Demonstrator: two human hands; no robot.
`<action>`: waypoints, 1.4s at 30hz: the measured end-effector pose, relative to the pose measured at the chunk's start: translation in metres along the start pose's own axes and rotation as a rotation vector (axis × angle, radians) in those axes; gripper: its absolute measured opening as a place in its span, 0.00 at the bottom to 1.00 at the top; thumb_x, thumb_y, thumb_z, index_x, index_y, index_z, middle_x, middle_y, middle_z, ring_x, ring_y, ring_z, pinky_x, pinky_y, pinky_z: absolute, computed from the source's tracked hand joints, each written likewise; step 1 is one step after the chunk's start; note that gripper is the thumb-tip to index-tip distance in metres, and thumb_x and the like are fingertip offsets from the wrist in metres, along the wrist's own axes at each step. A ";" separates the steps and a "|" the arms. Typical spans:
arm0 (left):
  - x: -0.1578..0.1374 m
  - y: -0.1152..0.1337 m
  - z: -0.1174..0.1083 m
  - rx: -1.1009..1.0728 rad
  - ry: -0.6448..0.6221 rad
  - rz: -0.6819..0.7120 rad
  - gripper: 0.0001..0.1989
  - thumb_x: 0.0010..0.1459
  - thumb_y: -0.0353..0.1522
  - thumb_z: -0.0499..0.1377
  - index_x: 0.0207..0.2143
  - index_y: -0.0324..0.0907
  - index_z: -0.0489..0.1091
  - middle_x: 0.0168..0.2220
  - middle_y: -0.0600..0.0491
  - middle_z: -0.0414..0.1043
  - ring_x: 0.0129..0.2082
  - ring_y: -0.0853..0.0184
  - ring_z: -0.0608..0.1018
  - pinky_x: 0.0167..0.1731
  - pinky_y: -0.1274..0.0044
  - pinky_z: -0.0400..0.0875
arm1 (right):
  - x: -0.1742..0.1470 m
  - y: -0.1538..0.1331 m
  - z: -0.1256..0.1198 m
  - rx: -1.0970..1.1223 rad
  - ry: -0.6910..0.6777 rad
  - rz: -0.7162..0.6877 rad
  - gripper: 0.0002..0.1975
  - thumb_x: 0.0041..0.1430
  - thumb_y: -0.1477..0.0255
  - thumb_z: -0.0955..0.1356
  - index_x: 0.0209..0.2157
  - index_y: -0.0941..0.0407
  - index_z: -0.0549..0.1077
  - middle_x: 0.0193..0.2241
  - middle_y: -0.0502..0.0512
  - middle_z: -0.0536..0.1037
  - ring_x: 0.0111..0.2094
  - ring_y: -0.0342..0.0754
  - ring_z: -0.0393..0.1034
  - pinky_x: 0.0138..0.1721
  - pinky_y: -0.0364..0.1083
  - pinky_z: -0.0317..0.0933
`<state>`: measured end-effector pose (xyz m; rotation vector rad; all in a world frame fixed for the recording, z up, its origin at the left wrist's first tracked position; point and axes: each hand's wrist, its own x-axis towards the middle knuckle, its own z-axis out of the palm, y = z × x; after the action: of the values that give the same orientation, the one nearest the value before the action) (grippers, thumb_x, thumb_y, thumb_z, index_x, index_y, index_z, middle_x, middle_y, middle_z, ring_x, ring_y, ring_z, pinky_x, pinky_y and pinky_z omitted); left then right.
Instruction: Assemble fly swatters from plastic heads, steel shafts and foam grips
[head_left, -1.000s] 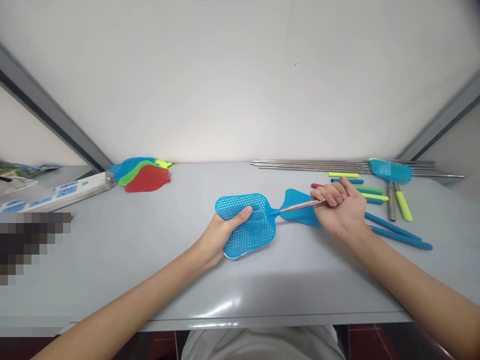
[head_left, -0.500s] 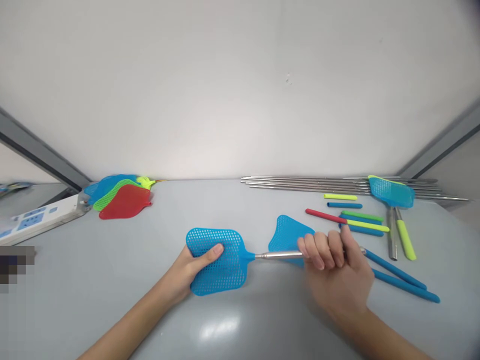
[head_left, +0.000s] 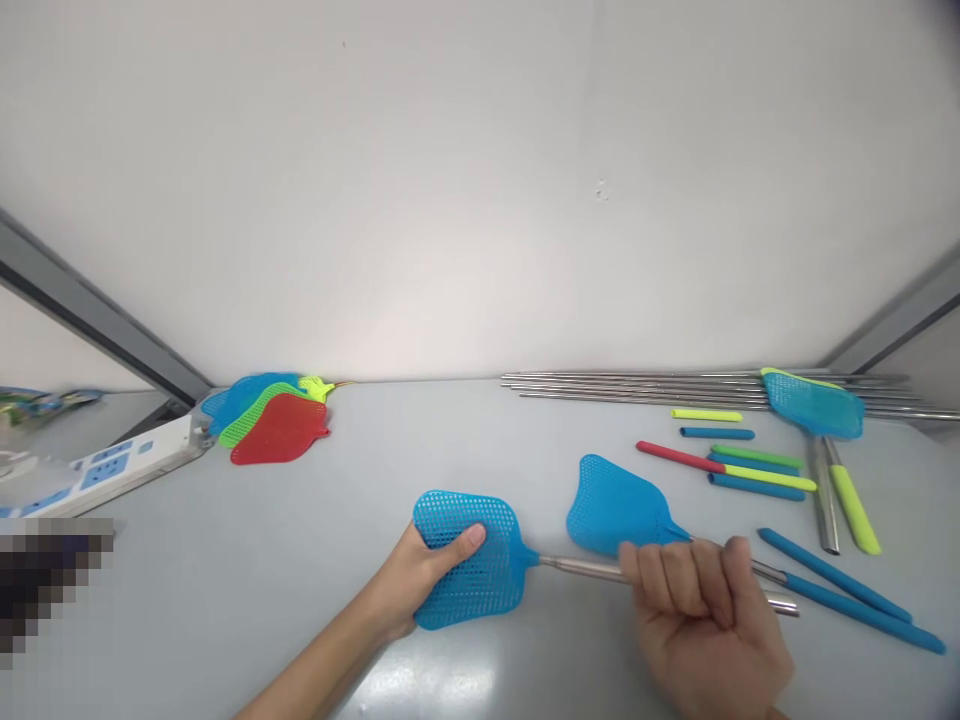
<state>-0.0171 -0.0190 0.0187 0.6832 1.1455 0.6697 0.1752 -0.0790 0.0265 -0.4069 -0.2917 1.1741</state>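
My left hand [head_left: 431, 580] grips the blue mesh head of a fly swatter [head_left: 499, 560], thumb on top and the other fingers hidden beneath it. The swatter's silver metal rod runs to the right, and my right hand [head_left: 705, 620] is closed around it with the bare tube end poking out past the hand. Just behind my right hand lies a second blue fly swatter [head_left: 619, 505] on the table, its rod partly covered by my fingers and ending in a blue grip sleeve [head_left: 862, 610]. Another loose blue sleeve [head_left: 832, 575] lies beside it.
Blue, green, red and yellow swatter heads [head_left: 277, 430] are piled at the back left near a white power strip [head_left: 142, 460]. Metal rods [head_left: 637, 385] lie along the wall. Coloured sleeves [head_left: 757, 465] and more swatters [head_left: 814, 405] are on the right.
The view has shifted, so everything sits lower and further right. My right hand has moved along the rod towards me, uncovering more of the swatter behind and the tube's end.
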 end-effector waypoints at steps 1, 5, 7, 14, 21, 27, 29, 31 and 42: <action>0.000 0.000 0.000 0.003 -0.008 -0.001 0.14 0.41 0.36 0.64 0.31 0.39 0.70 0.32 0.49 0.77 0.31 0.60 0.78 0.34 0.68 0.73 | 0.000 0.001 0.000 0.000 0.001 -0.001 0.24 0.58 0.66 0.52 0.11 0.58 0.41 0.10 0.45 0.36 0.13 0.40 0.36 0.16 0.44 0.40; 0.003 -0.001 0.000 0.026 0.006 -0.005 0.17 0.39 0.37 0.65 0.33 0.39 0.70 0.33 0.47 0.77 0.31 0.60 0.78 0.35 0.68 0.72 | 0.002 0.004 -0.003 -0.007 0.002 0.002 0.25 0.58 0.64 0.53 0.12 0.58 0.42 0.11 0.45 0.36 0.13 0.39 0.36 0.17 0.43 0.42; 0.005 -0.002 0.000 0.030 0.042 0.019 0.18 0.38 0.37 0.65 0.33 0.39 0.70 0.32 0.47 0.77 0.31 0.60 0.78 0.35 0.68 0.72 | 0.004 0.005 -0.005 -0.010 0.015 0.008 0.25 0.58 0.62 0.54 0.12 0.59 0.42 0.11 0.45 0.37 0.13 0.39 0.37 0.17 0.43 0.44; 0.005 -0.003 0.002 0.038 0.075 0.047 0.18 0.37 0.38 0.65 0.32 0.39 0.70 0.31 0.48 0.77 0.34 0.57 0.77 0.36 0.66 0.72 | 0.008 0.004 -0.011 -0.014 0.041 0.049 0.26 0.58 0.60 0.53 0.13 0.59 0.42 0.11 0.45 0.39 0.13 0.39 0.39 0.18 0.43 0.46; 0.002 -0.005 0.002 0.079 0.085 0.043 0.17 0.37 0.38 0.65 0.30 0.39 0.71 0.30 0.49 0.77 0.33 0.57 0.77 0.34 0.68 0.72 | 0.004 0.004 -0.009 0.031 0.101 0.053 0.24 0.58 0.64 0.53 0.12 0.58 0.41 0.10 0.45 0.37 0.12 0.40 0.37 0.16 0.44 0.44; 0.001 -0.007 0.003 0.097 0.113 0.078 0.16 0.37 0.38 0.65 0.30 0.39 0.71 0.30 0.50 0.77 0.33 0.60 0.77 0.34 0.70 0.73 | 0.006 0.004 -0.007 0.070 0.228 0.069 0.25 0.57 0.64 0.54 0.12 0.58 0.40 0.11 0.45 0.35 0.13 0.39 0.34 0.15 0.43 0.42; 0.001 -0.008 0.003 0.102 0.120 0.084 0.16 0.37 0.38 0.65 0.29 0.39 0.71 0.30 0.50 0.77 0.33 0.59 0.77 0.34 0.70 0.72 | 0.007 0.004 -0.008 0.072 0.267 0.075 0.25 0.57 0.63 0.55 0.12 0.58 0.40 0.11 0.44 0.35 0.13 0.39 0.34 0.15 0.43 0.42; 0.001 -0.008 0.003 0.101 0.120 0.088 0.15 0.37 0.38 0.65 0.28 0.39 0.71 0.29 0.50 0.77 0.33 0.59 0.77 0.33 0.70 0.72 | 0.009 0.003 -0.010 0.065 0.303 0.088 0.25 0.57 0.61 0.56 0.13 0.58 0.40 0.12 0.44 0.36 0.14 0.39 0.34 0.15 0.43 0.43; -0.002 -0.007 0.009 0.126 0.106 0.073 0.15 0.38 0.38 0.65 0.29 0.40 0.72 0.30 0.51 0.77 0.32 0.60 0.78 0.33 0.72 0.74 | 0.014 0.002 -0.006 0.084 0.456 0.098 0.25 0.55 0.61 0.59 0.15 0.58 0.41 0.13 0.44 0.37 0.15 0.39 0.34 0.15 0.41 0.43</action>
<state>-0.0082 -0.0260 0.0170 0.8069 1.2730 0.7066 0.1815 -0.0662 0.0200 -0.6051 0.1743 1.1501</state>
